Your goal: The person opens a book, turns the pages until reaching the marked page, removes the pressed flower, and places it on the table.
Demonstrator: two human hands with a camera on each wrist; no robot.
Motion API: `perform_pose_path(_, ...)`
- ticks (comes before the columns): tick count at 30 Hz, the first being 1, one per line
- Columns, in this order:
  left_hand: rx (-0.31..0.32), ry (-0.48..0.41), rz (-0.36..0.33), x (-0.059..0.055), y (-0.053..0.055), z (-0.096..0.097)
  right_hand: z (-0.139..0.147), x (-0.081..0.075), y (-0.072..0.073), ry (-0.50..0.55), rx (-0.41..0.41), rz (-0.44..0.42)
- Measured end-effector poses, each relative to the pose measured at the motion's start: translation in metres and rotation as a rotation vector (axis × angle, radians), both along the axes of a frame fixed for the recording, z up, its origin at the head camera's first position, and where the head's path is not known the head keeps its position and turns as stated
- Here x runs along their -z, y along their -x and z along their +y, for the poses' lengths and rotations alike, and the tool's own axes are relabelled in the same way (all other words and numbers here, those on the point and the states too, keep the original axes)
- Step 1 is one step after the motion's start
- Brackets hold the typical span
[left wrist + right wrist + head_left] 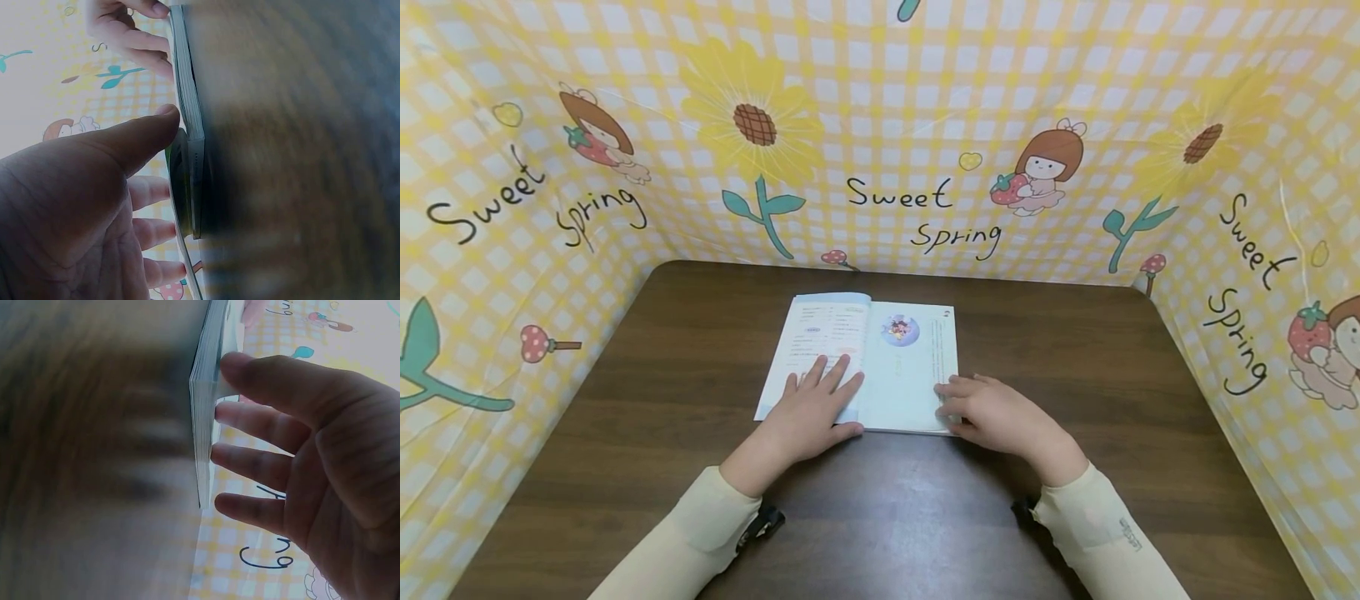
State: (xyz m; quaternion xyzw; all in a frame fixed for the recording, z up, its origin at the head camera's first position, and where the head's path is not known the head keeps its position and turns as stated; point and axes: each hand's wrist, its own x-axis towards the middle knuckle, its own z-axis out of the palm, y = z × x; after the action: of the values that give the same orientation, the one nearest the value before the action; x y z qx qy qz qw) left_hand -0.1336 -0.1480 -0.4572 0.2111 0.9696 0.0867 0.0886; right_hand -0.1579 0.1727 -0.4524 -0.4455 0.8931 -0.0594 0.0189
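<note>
An open book lies flat on the brown table, with printed text on its left page and a round purple picture on its right page. My left hand rests on the lower left page, fingers spread, the thumb by the bottom edge near the spine. At the right page's outer edge, my right hand touches the paper with slightly bent fingertips. In the right wrist view, the thumb and fingers sit along the page side of the book's thick stack of sheets.
Brown table surrounds the book. Yellow checked cloth with sunflowers and lettering stands as walls at the back and both sides. Black straps show at both wrists, below the cream sleeves.
</note>
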Motion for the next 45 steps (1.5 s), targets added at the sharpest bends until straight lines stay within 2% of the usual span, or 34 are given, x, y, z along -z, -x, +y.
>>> perform_pose_path(4, -0.002, 0.005, 0.002, 0.001, 0.000, 0.000, 0.001, 0.000, 0.000, 0.023, -0.005, 0.003)
perform_pose_path(9, -0.019, 0.001, 0.003, 0.002, 0.000, 0.002, 0.000, 0.002, 0.001, 0.125, -0.021, 0.036)
perform_pose_path(14, -0.057, -0.013, 0.037, 0.004, -0.002, 0.007, -0.001, 0.000, 0.002, 0.201, 0.025, 0.064)
perform_pose_path(18, -0.103, -0.029, 0.064, 0.006, -0.004, 0.014, -0.002, -0.003, 0.002, 0.237, 0.076, 0.131)
perform_pose_path(25, -0.189, -0.054, 0.069, 0.011, -0.009, 0.023, -0.007, -0.007, 0.001, 0.308, 0.109, 0.247)
perform_pose_path(35, -0.203, -0.076, 0.100, 0.012, -0.010, 0.025, -0.010, -0.007, -0.001, 0.396, 0.112, 0.330)
perform_pose_path(41, -0.225, -0.085, 0.104, 0.011, -0.009, 0.026, -0.009, -0.011, 0.000, 0.460, 0.155, 0.313)
perform_pose_path(45, -0.236, -0.113, 0.149, 0.011, -0.007, 0.025, -0.007, -0.012, 0.002, 0.454, 0.210, 0.263)
